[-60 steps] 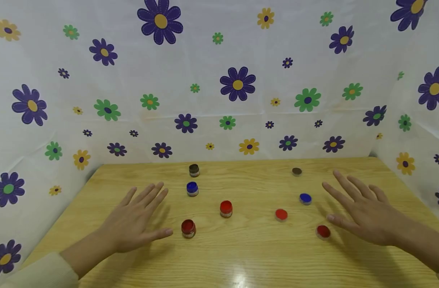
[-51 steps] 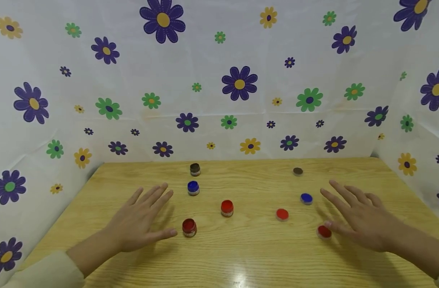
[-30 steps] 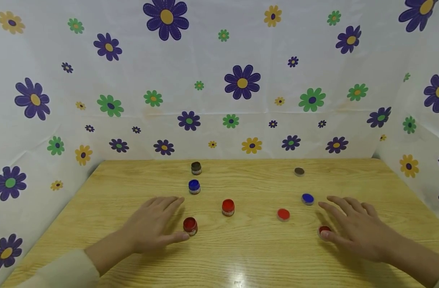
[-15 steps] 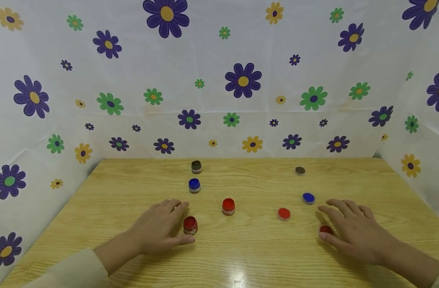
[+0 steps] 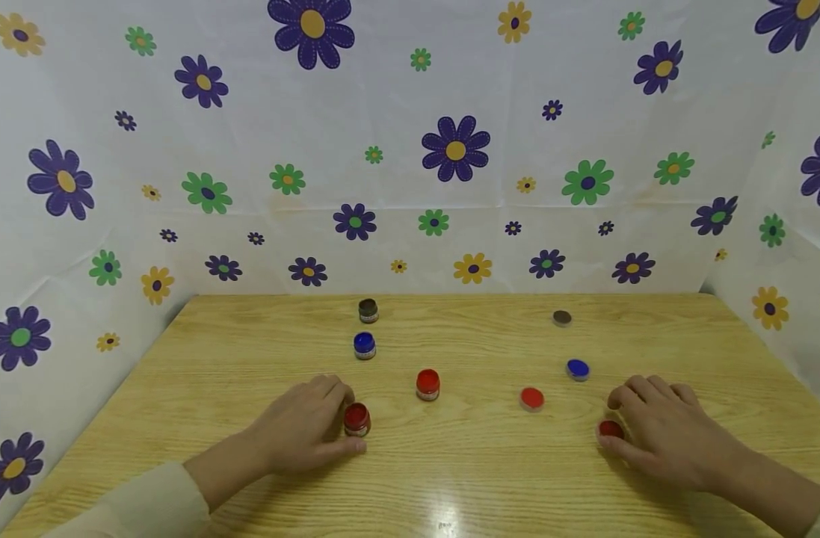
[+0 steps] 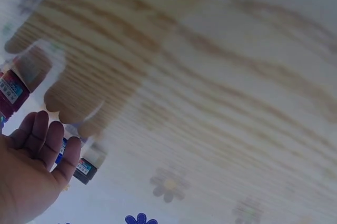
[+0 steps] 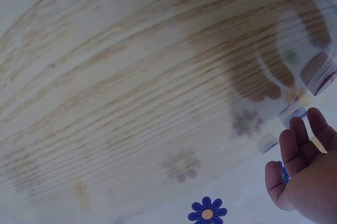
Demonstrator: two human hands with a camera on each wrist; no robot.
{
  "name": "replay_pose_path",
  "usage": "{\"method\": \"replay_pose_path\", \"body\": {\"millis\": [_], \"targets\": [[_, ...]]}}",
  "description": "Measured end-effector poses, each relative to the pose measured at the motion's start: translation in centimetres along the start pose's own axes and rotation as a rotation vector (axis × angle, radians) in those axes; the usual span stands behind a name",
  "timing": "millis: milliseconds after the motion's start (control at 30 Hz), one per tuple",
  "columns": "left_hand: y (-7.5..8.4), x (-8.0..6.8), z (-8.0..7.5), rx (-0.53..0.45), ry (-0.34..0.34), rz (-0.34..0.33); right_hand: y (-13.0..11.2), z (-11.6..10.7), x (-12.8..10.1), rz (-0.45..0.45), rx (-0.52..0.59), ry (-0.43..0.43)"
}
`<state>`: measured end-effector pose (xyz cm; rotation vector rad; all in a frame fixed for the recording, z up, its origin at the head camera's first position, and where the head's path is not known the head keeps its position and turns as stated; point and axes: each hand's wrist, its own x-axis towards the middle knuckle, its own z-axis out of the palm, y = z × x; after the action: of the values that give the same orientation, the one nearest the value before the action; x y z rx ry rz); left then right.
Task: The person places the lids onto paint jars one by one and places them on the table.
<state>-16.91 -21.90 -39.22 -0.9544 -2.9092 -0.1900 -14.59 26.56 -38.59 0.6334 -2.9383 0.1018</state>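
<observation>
Fingers curl on both sides: the left hand [image 5: 302, 430] wraps loosely round the dark red jar [image 5: 357, 419], thumb under it and fingertips at its far side, down at the near left of the wooden table [image 5: 450, 478]. Over on the near right, the right hand [image 5: 658, 433] bends its fingers over the dark red lid [image 5: 610, 429], thumb touching its near edge. Between them sit a bright red jar [image 5: 427, 384] and red lid [image 5: 531, 398]; farther back, blue jar [image 5: 364, 345], blue lid [image 5: 577, 369], brown jar [image 5: 368, 310], brown lid [image 5: 561, 318].
</observation>
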Motion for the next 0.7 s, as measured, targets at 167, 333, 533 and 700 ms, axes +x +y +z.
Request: {"method": "replay_pose_path", "body": {"millis": [167,333,533,700], "targets": [[0.03,0.12,-0.05,-0.051,0.004,0.019,0.09,0.11,-0.12,-0.028,-0.003,0.014],[0.1,0.4,-0.02,-0.086,0.013,0.002,0.24,0.17,-0.11,-0.04,-0.003,-0.001],[0.42,0.37,0.05,-0.124,0.047,-0.037,0.15,0.37,-0.1,-0.037,0.001,-0.036],[0.49,0.32,0.14,-0.132,0.076,-0.062,-0.04,0.26,0.06,-0.034,0.002,-0.031]]}}
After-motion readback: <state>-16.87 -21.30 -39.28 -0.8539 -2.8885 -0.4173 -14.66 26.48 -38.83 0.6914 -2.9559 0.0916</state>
